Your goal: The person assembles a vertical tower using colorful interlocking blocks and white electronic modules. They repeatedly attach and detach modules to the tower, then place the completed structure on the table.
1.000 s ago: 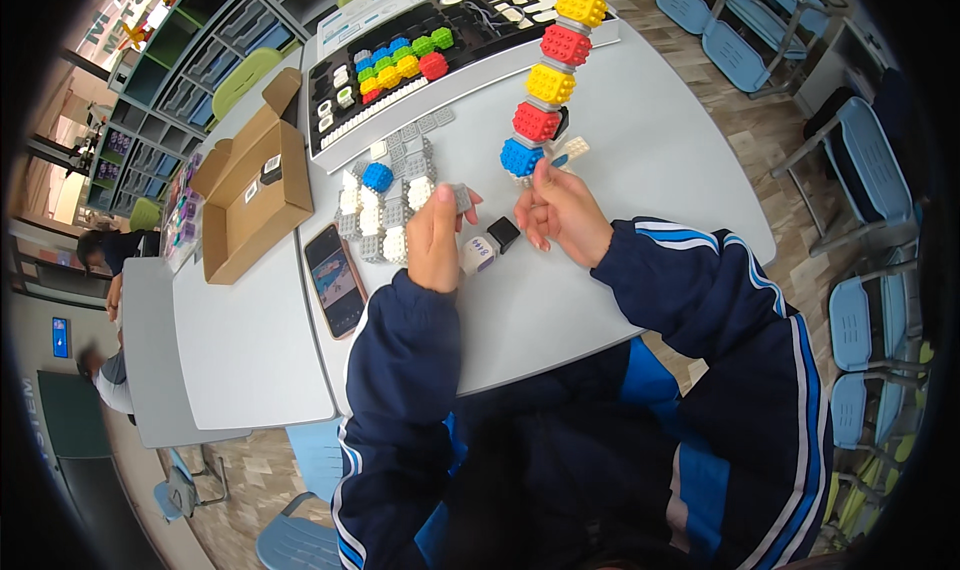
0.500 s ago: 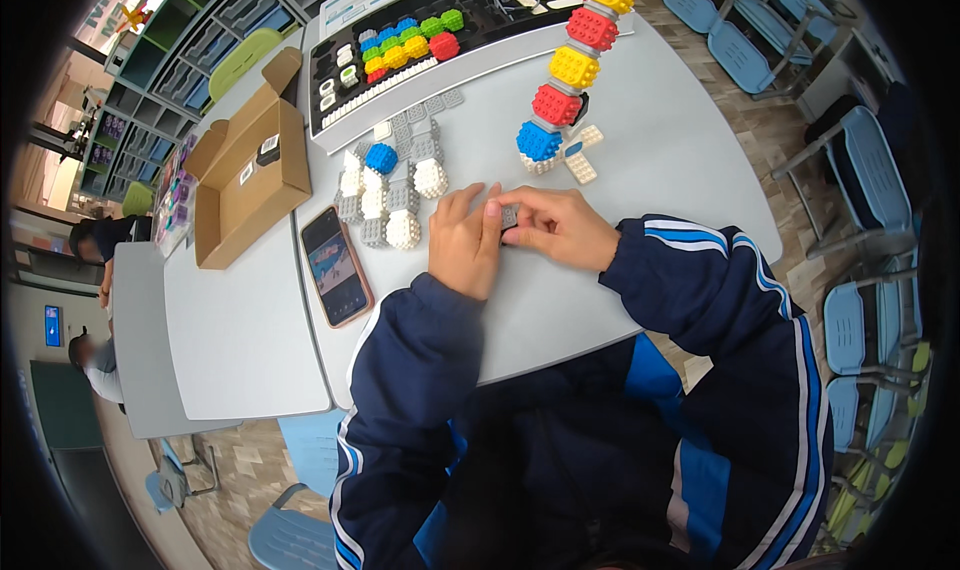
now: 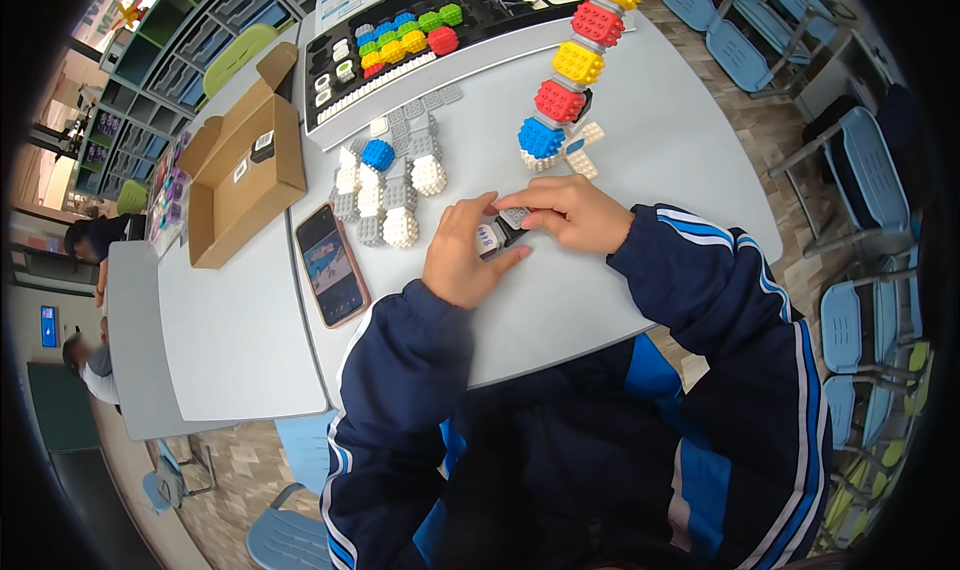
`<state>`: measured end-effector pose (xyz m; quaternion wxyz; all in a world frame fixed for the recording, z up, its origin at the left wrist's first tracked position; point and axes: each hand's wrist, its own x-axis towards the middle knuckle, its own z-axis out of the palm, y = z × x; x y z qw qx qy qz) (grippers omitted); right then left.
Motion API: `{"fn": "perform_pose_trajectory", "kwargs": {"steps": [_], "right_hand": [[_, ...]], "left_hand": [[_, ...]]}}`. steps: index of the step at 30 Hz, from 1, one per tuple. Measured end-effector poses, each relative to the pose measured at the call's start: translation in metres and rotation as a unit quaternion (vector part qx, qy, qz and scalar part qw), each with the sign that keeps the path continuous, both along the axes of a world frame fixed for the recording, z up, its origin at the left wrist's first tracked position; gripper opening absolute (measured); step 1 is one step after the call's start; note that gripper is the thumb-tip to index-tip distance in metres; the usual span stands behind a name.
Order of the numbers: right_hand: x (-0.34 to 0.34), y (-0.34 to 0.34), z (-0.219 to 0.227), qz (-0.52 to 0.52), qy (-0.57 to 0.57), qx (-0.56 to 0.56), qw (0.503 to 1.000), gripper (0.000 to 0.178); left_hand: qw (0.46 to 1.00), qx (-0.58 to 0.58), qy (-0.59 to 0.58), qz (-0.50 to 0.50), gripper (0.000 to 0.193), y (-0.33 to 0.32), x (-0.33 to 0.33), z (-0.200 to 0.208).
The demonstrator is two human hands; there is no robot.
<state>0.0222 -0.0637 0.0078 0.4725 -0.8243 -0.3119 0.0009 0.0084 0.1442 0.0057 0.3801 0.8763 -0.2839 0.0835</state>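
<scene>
Close to the table's front edge, both hands meet at a small white-and-black block [image 3: 488, 238] with a dark marking on its white face. My left hand [image 3: 460, 255] curls around that block, its fingers on the far side and its thumb along the near side. A grey square connector piece [image 3: 514, 216] sits against the block's right end, pinched by the fingers of my right hand [image 3: 578, 215]. Whether the two pieces are locked together is hidden by the fingers. Beyond my left hand lies a cluster of grey and white studded blocks [image 3: 399, 196], with one blue block [image 3: 378, 154] on it.
A tall stack of red, yellow and blue studded blocks [image 3: 560, 100] rises beyond my right hand, beside white flat pieces [image 3: 583, 160]. A phone [image 3: 333, 268] lies left, near an open cardboard box [image 3: 250, 185]. A parts tray [image 3: 330, 130] stands at the back.
My left thumb has moved away from its fingers, uncovering the white-and-black block. My right hand has stayed at the grey piece, shifting only slightly.
</scene>
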Motion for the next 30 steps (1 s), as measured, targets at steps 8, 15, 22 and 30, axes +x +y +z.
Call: {"fn": "perform_pose_trajectory", "kwargs": {"steps": [8, 15, 22, 30], "right_hand": [[-0.001, -0.001, 0.008, 0.034, 0.225, 0.027, 0.973, 0.032], [0.001, 0.0, 0.006, 0.082, 0.349, 0.168, 0.918, 0.03], [0.0, 0.004, -0.01, 0.078, 0.326, 0.236, 0.912, 0.023], [-0.011, 0.013, -0.001, 0.026, 0.333, 0.274, 0.902, 0.032]], "left_hand": [[0.995, -0.087, 0.027, 0.036, 0.047, -0.007, 0.0, -0.015], [0.996, -0.059, -0.009, 0.061, 0.042, -0.006, -0.007, 0.0], [0.983, 0.007, -0.184, 0.001, 0.044, -0.003, -0.001, 0.008], [0.985, -0.032, -0.165, 0.041, 0.041, -0.01, -0.011, 0.001]]}}
